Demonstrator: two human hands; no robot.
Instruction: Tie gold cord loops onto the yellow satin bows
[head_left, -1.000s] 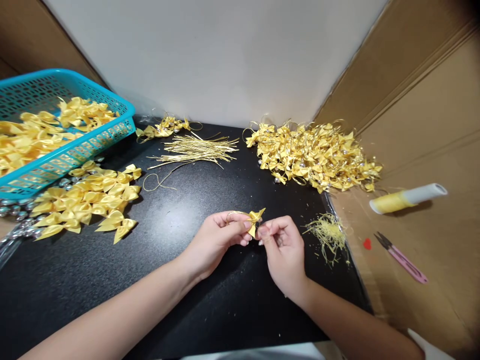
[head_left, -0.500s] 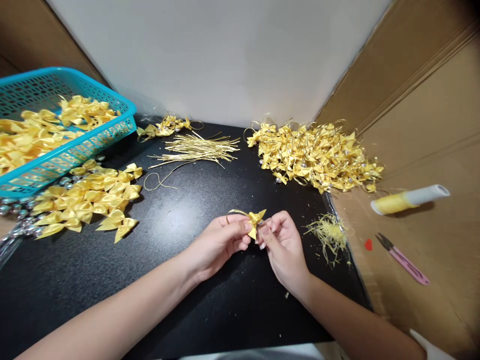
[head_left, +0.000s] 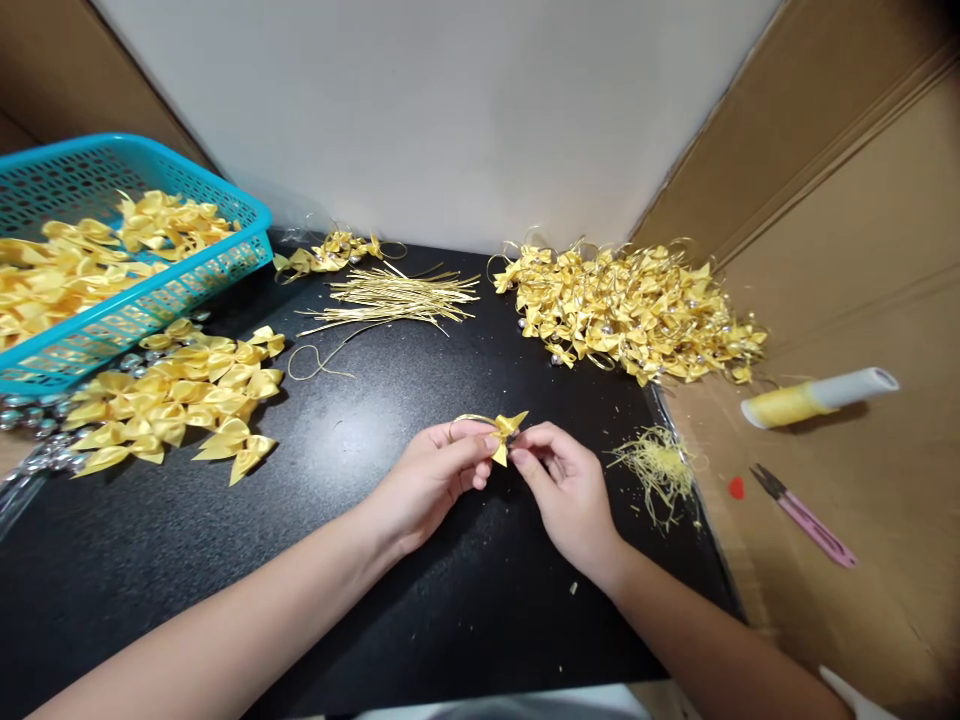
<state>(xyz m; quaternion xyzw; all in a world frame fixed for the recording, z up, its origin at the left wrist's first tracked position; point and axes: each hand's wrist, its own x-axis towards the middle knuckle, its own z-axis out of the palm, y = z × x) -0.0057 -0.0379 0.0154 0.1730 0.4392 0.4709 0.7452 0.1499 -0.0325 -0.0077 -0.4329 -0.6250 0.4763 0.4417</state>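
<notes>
Yellow satin is pinched between both hands: a small bow (head_left: 508, 432) is gripped at its knot by the thumb and forefinger of the left hand (head_left: 431, 480) and by the fingertips of the right hand (head_left: 566, 490), both closed on it just above the black surface (head_left: 337, 520). A gold thread loop (head_left: 466, 420) is seen arching from the bow over the left hand's fingers.

Bare surface is left beneath both hands and ahead of them. To the left of the left hand, open room runs up to a heap of plain bows (head_left: 180, 395), behind which a blue basket (head_left: 150, 290) of more bows is set. Farther ahead of the left hand a bundle of cut gold threads (head_left: 390, 297) is laid. Ahead of the right hand a large pile of looped bows (head_left: 630, 310) reaches the wall and the surface's right edge. Near the right hand, on its right, thread trimmings (head_left: 656, 470) are heaped against that edge, where cardboard (head_left: 862, 480) begins. On it, well to the right, a thread spool (head_left: 814, 395) and pink snips (head_left: 806, 520) are laid.
</notes>
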